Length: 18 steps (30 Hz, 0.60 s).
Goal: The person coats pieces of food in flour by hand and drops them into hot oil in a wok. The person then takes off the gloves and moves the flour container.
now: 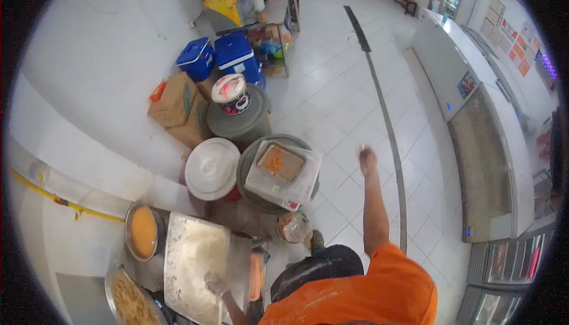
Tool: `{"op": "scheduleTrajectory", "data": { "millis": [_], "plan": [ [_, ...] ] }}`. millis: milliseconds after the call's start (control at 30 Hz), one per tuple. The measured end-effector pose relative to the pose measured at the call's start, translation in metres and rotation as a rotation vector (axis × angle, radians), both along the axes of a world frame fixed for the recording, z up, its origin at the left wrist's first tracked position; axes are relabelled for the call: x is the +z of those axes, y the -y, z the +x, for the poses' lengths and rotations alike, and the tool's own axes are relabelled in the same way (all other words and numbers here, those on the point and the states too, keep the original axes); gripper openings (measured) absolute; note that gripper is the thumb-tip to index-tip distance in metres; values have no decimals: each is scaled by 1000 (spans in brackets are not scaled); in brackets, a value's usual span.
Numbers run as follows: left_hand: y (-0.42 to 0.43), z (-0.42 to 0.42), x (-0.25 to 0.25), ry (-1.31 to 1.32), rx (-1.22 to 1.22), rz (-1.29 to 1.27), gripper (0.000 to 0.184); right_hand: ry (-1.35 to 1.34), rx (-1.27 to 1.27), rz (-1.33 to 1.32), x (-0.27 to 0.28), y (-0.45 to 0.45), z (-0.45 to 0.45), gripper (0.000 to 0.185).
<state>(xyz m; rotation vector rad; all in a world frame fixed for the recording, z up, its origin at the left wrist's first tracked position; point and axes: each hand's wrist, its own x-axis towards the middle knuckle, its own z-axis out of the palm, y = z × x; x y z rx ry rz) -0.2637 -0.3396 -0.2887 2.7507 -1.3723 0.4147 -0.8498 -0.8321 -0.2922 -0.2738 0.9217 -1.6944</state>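
My left hand (216, 283), pale with powder, is low over a large metal tray (178, 266) spread with a whitish powder; its fingers blend into the powder, so their pose is unclear. My right arm stretches out over the floor, and my right hand (367, 159) is closed, with a small pale bit at the fingertips that I cannot make out. Left of the tray are a bowl of orange liquid (143, 232) and a big pan of brownish food (133, 301). An orange container (256, 276) stands along the tray's right side.
Ahead are a lidded white tub (211, 169), a metal pan (280, 161) on a white box lid, a grey bin (237, 120) with a small bucket (231, 91), cardboard boxes (178, 109) and blue coolers (237, 55). A long white counter (441, 67) runs along the right.
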Motion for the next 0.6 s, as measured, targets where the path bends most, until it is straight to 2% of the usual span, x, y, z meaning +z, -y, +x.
{"op": "scheduleTrajectory", "data": {
  "millis": [33, 67, 133, 167, 200, 233, 267, 300, 333, 400, 500, 533, 600],
  "plan": [
    [-2, -4, 4, 12, -15, 27, 28, 47, -24, 71, -24, -33, -3, 15],
    [-7, 11, -16, 67, -68, 7, 31, 96, -51, 139, -46, -65, -6, 16],
    [-26, 51, -69, 172, -170, -16, 36, -61, 134, 156, -134, -168, -25, 19],
    [-18, 37, -55, -12, 0, 139, 38, -116, 205, 172, -171, -223, -31, 22],
    [4, 8, -13, -180, 198, 333, 40, -449, 204, 480, -168, -275, -18, 26],
    [31, -26, 37, -306, 372, 540, 41, -267, 337, 159, -233, -342, -35, 30],
    [-22, 29, -54, -437, 410, 180, 45, -193, 311, 345, -244, -401, -31, 33],
    [-21, 45, -73, -163, 336, 181, 49, -217, 251, 704, -264, -452, -25, 36],
    [-19, 54, -85, 114, 263, 182, 52, -183, 261, 947, -271, -487, -15, 34],
    [-16, 72, -99, 676, 107, 178, 59, -125, 333, 1100, -280, -508, 3, 29],
    [-22, 68, -84, 700, 14, 256, 59, -157, 467, 1098, -298, -473, 18, 24],
    [-23, 58, -69, 515, 50, 290, 57, -209, 509, 1032, -298, -436, 16, 23],
    [-19, 37, -42, 347, 92, 307, 54, -339, 554, 836, -288, -326, 7, 23]
  ]
}}
